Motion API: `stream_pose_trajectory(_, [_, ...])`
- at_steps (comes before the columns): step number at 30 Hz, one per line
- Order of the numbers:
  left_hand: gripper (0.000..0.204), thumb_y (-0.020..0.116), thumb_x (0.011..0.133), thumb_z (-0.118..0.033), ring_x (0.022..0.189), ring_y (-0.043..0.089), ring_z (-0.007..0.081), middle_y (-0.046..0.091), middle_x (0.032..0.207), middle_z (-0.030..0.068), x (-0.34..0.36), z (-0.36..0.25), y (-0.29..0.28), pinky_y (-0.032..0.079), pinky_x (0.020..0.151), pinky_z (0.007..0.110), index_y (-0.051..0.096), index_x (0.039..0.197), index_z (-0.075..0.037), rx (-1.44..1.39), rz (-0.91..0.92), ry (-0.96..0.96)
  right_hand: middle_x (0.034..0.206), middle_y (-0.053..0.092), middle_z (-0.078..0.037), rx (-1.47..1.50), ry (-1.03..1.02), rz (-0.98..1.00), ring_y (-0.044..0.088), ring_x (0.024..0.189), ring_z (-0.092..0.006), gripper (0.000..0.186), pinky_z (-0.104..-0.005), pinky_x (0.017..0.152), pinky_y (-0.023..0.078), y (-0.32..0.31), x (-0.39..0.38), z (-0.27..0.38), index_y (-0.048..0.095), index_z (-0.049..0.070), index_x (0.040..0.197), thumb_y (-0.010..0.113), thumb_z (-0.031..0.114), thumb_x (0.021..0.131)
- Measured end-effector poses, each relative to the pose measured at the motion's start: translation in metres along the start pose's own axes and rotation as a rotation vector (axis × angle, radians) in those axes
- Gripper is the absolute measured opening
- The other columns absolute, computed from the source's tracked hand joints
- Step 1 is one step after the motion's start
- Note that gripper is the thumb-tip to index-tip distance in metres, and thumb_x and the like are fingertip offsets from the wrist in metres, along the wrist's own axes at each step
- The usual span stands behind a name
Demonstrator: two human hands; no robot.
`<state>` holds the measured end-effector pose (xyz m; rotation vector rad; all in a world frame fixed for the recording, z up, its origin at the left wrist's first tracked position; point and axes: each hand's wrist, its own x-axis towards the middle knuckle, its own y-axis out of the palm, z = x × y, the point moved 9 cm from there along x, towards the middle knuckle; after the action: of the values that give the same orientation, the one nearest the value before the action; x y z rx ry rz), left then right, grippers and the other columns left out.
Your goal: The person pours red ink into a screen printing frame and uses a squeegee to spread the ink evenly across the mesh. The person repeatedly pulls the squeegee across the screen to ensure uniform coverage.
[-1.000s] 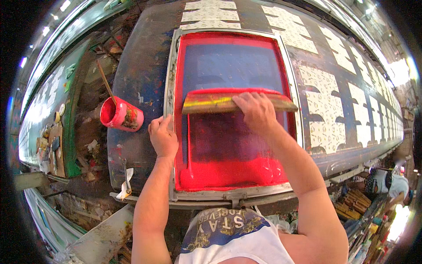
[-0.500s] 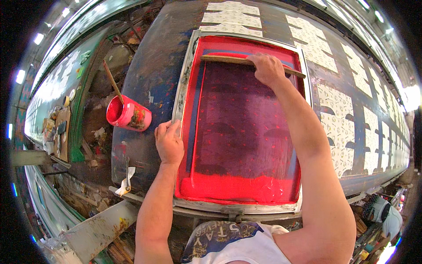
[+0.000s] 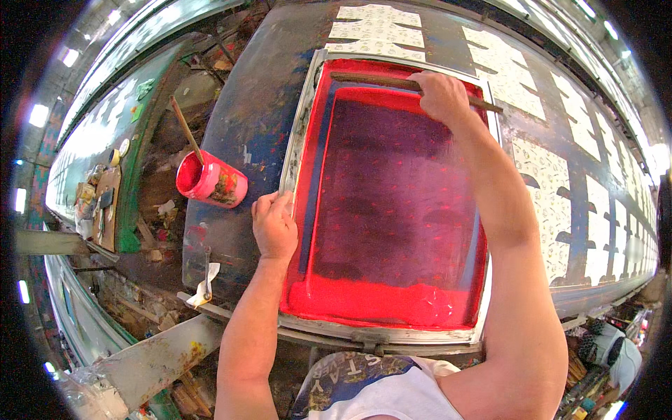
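Observation:
A screen-printing frame (image 3: pixel 299 136) with pale metal sides lies on the dark table in front of me. Its mesh (image 3: pixel 392 189) looks dark purple, and thick red ink (image 3: pixel 378 304) is pooled along the near end. My right hand (image 3: pixel 444 95) is closed over a long wooden-handled squeegee (image 3: pixel 371 80) lying crosswise at the frame's far end. A band of red ink runs just on the near side of it. At the frame's left side, my left hand (image 3: pixel 274 224) grips the metal edge with curled fingers.
A pink ink bucket (image 3: pixel 227 186) holding a wooden stick (image 3: pixel 185 131) stands left of the frame. White patterned fabric pieces (image 3: pixel 539 182) lie in rows on the dark table (image 3: pixel 245 91). A wrench (image 3: pixel 207 274) on white material rests at the near-left table edge.
My right hand and the squeegee have shifted a little farther away and to the right, exposing a red ink band on the near side. My left hand stays on the frame edge.

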<state>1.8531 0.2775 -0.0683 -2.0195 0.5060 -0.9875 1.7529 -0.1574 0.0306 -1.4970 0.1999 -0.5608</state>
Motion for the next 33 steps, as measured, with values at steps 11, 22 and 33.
stream_pose_trajectory(11, [0.031, 0.068, 0.095, -0.005, 0.117, 0.067, 0.0386, 0.072, 0.119, 0.0151, 0.002, -0.002, 0.0, 0.053, 0.105, 0.052, 0.082, 0.123, -0.005, -0.025, 0.001, 0.003, 0.13, 0.08, -0.019, -0.018, 0.02, 0.198, 0.074, 0.127, -0.0424, 0.053, -0.056, 0.108, 0.059, 0.026, 0.022, -0.018, 0.078, 0.019, 0.139, 0.066, 0.007, 0.089])
stream_pose_trajectory(22, [0.03, 0.07, 0.096, -0.006, 0.119, 0.068, 0.0367, 0.073, 0.119, 0.0143, 0.001, 0.003, 0.005, 0.052, 0.108, 0.051, 0.082, 0.123, -0.006, 0.0, 0.002, 0.026, 0.119, 0.082, -0.02, 0.036, -0.082, 0.301, 0.076, 0.117, -0.0439, 0.044, -0.0569, 0.101, 0.061, -0.002, -0.081, 0.049, 0.082, 0.017, 0.124, 0.068, 0.01, 0.083])
stream_pose_trajectory(33, [0.027, 0.067, 0.103, -0.019, 0.119, 0.073, 0.031, 0.081, 0.117, 0.0133, 0.003, 0.021, 0.015, 0.051, 0.11, 0.049, 0.083, 0.122, -0.007, -0.09, -0.049, -0.001, 0.105, 0.083, -0.019, 0.04, -0.048, 0.363, 0.08, 0.104, -0.0425, 0.039, -0.0584, 0.092, 0.063, -0.039, -0.294, 0.17, 0.084, 0.018, 0.117, 0.071, 0.009, 0.081])
